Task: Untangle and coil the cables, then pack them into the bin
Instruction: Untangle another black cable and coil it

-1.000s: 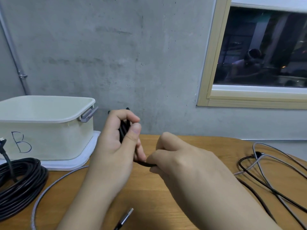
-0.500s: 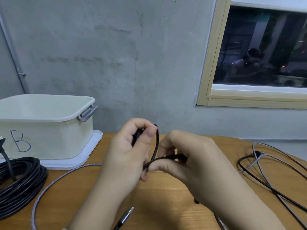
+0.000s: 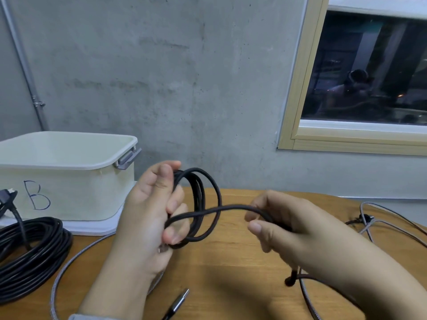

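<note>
At centre frame, a person's left hand (image 3: 147, 211) grips a small coil of dark, matte cable (image 3: 203, 204), thumb on the near side and fingers (image 3: 178, 234) curled through the round loops, which stand upright above a wooden bench (image 3: 231, 273) with a warm, visible grain. The right hand (image 3: 284, 225), just right of centre, pinches the free run of the same cable between thumb and curled fingers; that strand arcs leftward across the front of the coil, and its tail drops below the right wrist toward the bench.

At the left edge, a cream plastic bin (image 3: 69, 181) with rounded corners, a grey latch handle and a blue handwritten "B" stands on its white lid (image 3: 97, 227). In front of it, at lower left, lies a large coil of thick, glossy black cable (image 3: 30, 250), its plug end propped against the bin. A braided silver cable (image 3: 69, 262) curves along the bench beneath the left forearm, and a metal connector (image 3: 179, 299) shows at the bottom centre. Loose grey and black cables (image 3: 381, 218) sprawl at the right edge. Behind stands a rough concrete wall (image 3: 184, 77), with a pale wood-framed window (image 3: 369, 72) at upper right and a thin metal pipe (image 3: 23, 65) at upper left.
</note>
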The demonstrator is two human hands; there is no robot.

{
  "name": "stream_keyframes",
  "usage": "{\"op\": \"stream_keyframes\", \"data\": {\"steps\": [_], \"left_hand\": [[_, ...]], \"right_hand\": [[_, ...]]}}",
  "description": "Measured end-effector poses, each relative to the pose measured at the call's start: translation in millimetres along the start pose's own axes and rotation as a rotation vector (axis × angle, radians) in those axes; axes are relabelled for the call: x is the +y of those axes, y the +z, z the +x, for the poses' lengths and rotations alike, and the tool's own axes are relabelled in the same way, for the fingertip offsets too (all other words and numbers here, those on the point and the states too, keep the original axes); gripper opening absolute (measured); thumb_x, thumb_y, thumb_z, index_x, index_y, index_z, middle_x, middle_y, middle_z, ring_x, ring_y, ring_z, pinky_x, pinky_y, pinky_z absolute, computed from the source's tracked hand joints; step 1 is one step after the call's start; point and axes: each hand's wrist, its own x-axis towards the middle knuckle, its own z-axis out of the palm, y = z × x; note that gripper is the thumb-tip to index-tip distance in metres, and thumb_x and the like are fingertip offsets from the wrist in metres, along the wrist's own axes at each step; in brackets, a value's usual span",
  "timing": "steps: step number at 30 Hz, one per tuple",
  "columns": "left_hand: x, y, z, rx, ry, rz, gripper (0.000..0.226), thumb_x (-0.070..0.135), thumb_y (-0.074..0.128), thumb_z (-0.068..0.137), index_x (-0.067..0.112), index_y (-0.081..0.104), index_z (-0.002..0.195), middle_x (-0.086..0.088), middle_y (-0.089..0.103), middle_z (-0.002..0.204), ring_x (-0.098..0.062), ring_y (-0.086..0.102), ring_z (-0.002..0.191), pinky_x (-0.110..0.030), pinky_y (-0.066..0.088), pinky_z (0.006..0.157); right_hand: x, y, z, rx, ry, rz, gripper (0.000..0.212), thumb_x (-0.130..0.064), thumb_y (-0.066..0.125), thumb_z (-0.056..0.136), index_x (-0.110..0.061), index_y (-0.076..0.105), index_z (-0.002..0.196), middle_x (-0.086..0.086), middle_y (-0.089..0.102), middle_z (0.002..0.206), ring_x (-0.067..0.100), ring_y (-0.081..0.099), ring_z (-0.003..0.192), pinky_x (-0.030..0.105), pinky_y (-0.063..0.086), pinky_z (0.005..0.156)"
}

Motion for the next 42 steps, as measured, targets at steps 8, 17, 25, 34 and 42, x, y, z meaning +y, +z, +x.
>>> {"op": "stream_keyframes", "data": {"steps": [8, 17, 25, 34, 42], "left_hand": [[-8.6, 5.6, -5.0, -0.376, -0.247, -0.140, 0.064, 0.066, 0.075, 0.053, 0.015, 0.069, 0.092, -0.003, 0.034, 0.049, -0.001, 0.024, 0.020, -0.008, 0.029, 0.033], [-9.6, 9.5, -11.7, -0.668, -0.435, -0.022, 0.038, 0.027, 0.066, 0.080, 0.027, 0.062, 0.119, -0.001, 0.043, 0.060, -0.001, 0.027, 0.027, -0.012, 0.029, 0.032], [-7.7, 10.6, -6.3, -0.657, -0.324, -0.313, 0.035, 0.018, 0.059, 0.091, 0.019, 0.057, 0.126, 0.002, 0.045, 0.057, 0.001, 0.035, 0.028, -0.013, 0.036, 0.033], [-13.5, 19.9, -10.2, -0.464, -0.327, -0.319, 0.032, 0.025, 0.056, 0.094, 0.015, 0.060, 0.124, 0.003, 0.037, 0.052, -0.001, 0.031, 0.025, -0.016, 0.033, 0.029], [-15.0, 26.5, -13.1, -0.280, -0.231, 0.073, 0.043, 0.047, 0.060, 0.085, 0.025, 0.060, 0.121, -0.003, 0.042, 0.058, -0.011, 0.032, 0.035, -0.026, 0.043, 0.040]], "right_hand": [[5.5, 1.0, 5.4, 0.513, -0.033, -0.062, 0.019, -0.039, 0.058, 0.085, -0.029, 0.057, 0.069, -0.013, 0.056, 0.060, 0.002, 0.048, 0.051, 0.016, 0.041, 0.046], [17.9, 10.4, 13.7, 0.673, 0.015, -0.115, 0.015, -0.046, 0.058, 0.084, -0.040, 0.058, 0.071, -0.019, 0.062, 0.065, -0.012, 0.053, 0.077, 0.005, 0.039, 0.057], [14.2, 21.1, 16.0, 0.364, -0.087, -0.079, 0.046, -0.079, 0.043, 0.072, -0.047, 0.047, 0.103, -0.034, 0.058, 0.102, -0.014, 0.053, 0.091, 0.008, 0.041, 0.073], [16.7, 27.2, 20.1, 0.361, -0.091, 0.047, 0.013, -0.041, 0.043, 0.092, -0.036, 0.054, 0.088, -0.012, 0.057, 0.066, 0.004, 0.048, 0.055, 0.020, 0.036, 0.052], [22.2, 27.3, 21.7, 0.417, -0.024, -0.016, 0.022, -0.047, 0.037, 0.092, -0.036, 0.056, 0.090, -0.011, 0.057, 0.073, 0.008, 0.050, 0.059, 0.026, 0.036, 0.054]]}}
